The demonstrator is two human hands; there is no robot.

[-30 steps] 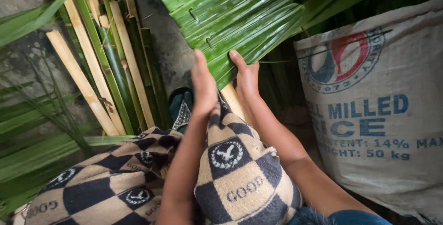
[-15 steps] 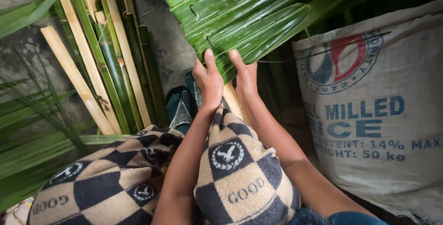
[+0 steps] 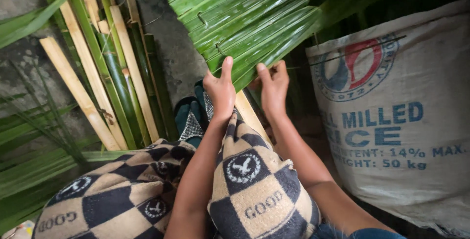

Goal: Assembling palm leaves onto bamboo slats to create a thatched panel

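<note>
Checked cloth (image 3: 254, 190): covering the knees, nearest the camera.
Left hand (image 3: 220, 89): fingers lying together, pressing the lower edge of the leaf panel (image 3: 245, 23).
Right hand (image 3: 273, 84): fingers curling, pinching that edge.
Slat (image 3: 250, 116): lying under the panel.
Risk: leaves may be tearing or slipping off if pulled hard.
Sack (image 3: 391, 121): crowding the right elbow.
Bamboo (image 3: 107, 72): lying farther left.

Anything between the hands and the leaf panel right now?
Nothing visible. The left hand and right hand both already rest on the lower edge of the green leaf panel. The bamboo slats and the sack lie off to either side.
</note>
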